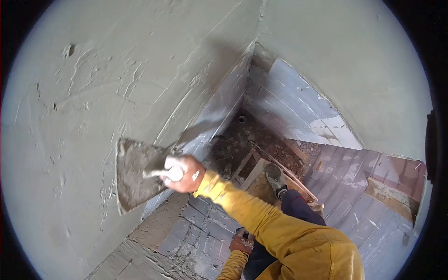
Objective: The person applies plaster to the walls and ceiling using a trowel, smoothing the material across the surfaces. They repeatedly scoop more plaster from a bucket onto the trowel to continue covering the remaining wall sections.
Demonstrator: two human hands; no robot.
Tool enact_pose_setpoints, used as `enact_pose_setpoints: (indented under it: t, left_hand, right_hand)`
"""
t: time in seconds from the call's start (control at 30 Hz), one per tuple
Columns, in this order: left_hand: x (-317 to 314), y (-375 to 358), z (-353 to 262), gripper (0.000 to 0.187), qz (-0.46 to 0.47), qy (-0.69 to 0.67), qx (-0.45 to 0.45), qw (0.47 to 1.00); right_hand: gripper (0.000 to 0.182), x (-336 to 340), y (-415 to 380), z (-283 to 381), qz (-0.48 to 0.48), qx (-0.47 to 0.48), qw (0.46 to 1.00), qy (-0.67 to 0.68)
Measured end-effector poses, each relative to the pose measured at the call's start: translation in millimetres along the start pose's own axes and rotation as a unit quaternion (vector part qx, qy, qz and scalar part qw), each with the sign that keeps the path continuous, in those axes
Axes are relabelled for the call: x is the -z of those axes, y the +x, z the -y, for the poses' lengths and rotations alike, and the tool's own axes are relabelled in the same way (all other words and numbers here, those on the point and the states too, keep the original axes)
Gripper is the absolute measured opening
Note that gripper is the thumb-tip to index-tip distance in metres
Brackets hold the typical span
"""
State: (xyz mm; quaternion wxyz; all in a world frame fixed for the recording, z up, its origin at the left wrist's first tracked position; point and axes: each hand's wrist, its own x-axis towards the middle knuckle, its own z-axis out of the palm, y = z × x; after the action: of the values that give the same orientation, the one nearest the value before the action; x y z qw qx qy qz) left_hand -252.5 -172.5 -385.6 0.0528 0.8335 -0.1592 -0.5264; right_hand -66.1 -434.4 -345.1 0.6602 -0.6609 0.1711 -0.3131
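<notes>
My right hand (185,173) is closed around the pale handle of a plastering trowel (135,175). The trowel's wide grey blade, smeared with mortar, lies against or very near the wet grey plaster wall (70,140) on the left. Ridges, streaks and small pits mark that plaster. Lower down, my left hand (241,243) has its fingers curled beside my dark trousers. A small dark object shows at its top, but I cannot make out what it is. Both arms wear yellow sleeves.
Another plastered wall (345,60) meets this one in a corner, with bare grey blocks (298,102) below. Under me are a wooden frame (252,163), a long plank (291,175), my shoe (275,176), rubble and a pipe end (241,119). A board (389,196) lies at right.
</notes>
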Motion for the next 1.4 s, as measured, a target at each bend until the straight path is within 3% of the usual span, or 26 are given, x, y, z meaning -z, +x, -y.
enact_pose_setpoints:
  t: [0.07, 0.13, 0.2, 0.23, 0.3, 0.37, 0.4, 0.43, 0.5, 0.57, 0.63, 0.73, 0.8, 0.83, 0.93, 0.97, 1.0, 1.03, 1.07, 1.1, 1.2, 1.37, 1.4]
  left_hand:
    - [-52, 20, 67, 0.042, 0.030, 0.070, 0.082, 0.994]
    - [-92, 28, 118, 0.049, -0.016, 0.012, -0.029, 0.999]
    - [-114, 38, 148, 0.054, -0.029, -0.185, -0.023, 0.982]
    - [-106, 31, 142, 0.053, -0.027, -0.167, -0.018, 0.985]
    - [-79, 13, 104, 0.052, 0.004, 0.032, 0.021, 0.999]
    - [-35, -11, 35, 0.052, 0.019, 0.152, 0.035, 0.988]
    - [-30, -6, 21, 0.047, 0.024, 0.024, -0.023, 0.999]
    - [-22, -8, 5, 0.046, 0.009, 0.017, -0.023, 1.000]
    - [-9, -17, -22, 0.045, -0.023, 0.003, -0.026, 0.999]
    - [-9, -16, -21, 0.045, -0.022, -0.002, -0.056, 0.998]
    - [-10, -14, -16, 0.044, -0.020, -0.017, -0.060, 0.998]
    - [-2, -15, -24, 0.043, -0.024, -0.006, -0.034, 0.999]
    - [-14, -4, -13, 0.048, 0.000, 0.005, -0.008, 1.000]
    - [-18, -3, -8, 0.051, 0.013, 0.014, 0.008, 1.000]
    - [-18, -5, -11, 0.054, 0.012, 0.097, 0.023, 0.995]
    - [-16, -7, -11, 0.054, 0.011, 0.097, 0.033, 0.995]
    - [-12, -10, -13, 0.054, 0.011, 0.098, 0.043, 0.994]
    - [-8, -15, -17, 0.054, 0.014, 0.097, 0.053, 0.994]
    - [-4, -17, -23, 0.054, 0.020, 0.081, 0.051, 0.995]
    - [4, -16, -36, 0.054, 0.027, 0.064, 0.047, 0.997]
    - [15, -16, -56, 0.053, 0.039, 0.068, 0.052, 0.996]
    - [5, -10, -43, 0.050, 0.044, 0.042, 0.060, 0.996]
    - [5, -9, -44, 0.050, 0.045, 0.042, 0.063, 0.996]
  right_hand:
    - [0.025, -35, -16, 4, 0.018, 0.027, 0.999, 0.012]
    - [0.025, -61, -33, 3, 0.048, 0.038, 0.997, 0.038]
    - [0.024, -79, -48, -2, 0.043, 0.029, 0.994, 0.100]
    - [0.021, -70, -53, 6, 0.060, -0.023, 0.991, 0.121]
    - [0.019, -45, -60, 8, 0.020, -0.080, 0.970, 0.228]
    - [0.018, -13, -54, -1, -0.080, -0.053, 0.983, 0.155]
    - [0.018, 15, -45, -1, -0.088, -0.038, 0.992, 0.081]
    - [0.019, 45, -32, -1, -0.094, -0.023, 0.995, 0.006]
    - [0.021, 89, -2, -21, -0.152, 0.118, 0.961, -0.197]
    - [0.021, 118, 38, -22, -0.230, 0.132, 0.957, -0.121]
    - [0.021, 139, 67, -14, -0.228, 0.095, 0.955, -0.165]
    - [0.025, 136, 76, -21, -0.219, 0.059, 0.964, -0.139]
    - [0.024, 98, 57, -31, -0.160, 0.004, 0.984, -0.079]
    - [0.021, 78, 41, -18, -0.118, -0.025, 0.978, -0.169]
    - [0.014, 35, 0, -20, -0.025, 0.031, 0.995, -0.087]
    - [0.011, 28, -9, -20, -0.055, 0.055, 0.994, -0.082]
    - [0.010, 29, -13, -31, -0.127, -0.007, 0.991, 0.035]
    - [0.011, 37, -15, -36, -0.196, -0.072, 0.967, 0.149]
    - [0.010, 51, -14, -44, -0.243, -0.164, 0.908, 0.300]
    - [0.011, 73, -4, -47, -0.281, -0.250, 0.816, 0.439]
    - [0.017, 112, 6, -108, -0.287, -0.261, 0.783, 0.486]
    - [0.030, 113, 43, -107, -0.292, -0.292, 0.688, 0.596]
    - [0.022, 116, 46, -100, -0.280, -0.303, 0.692, 0.592]
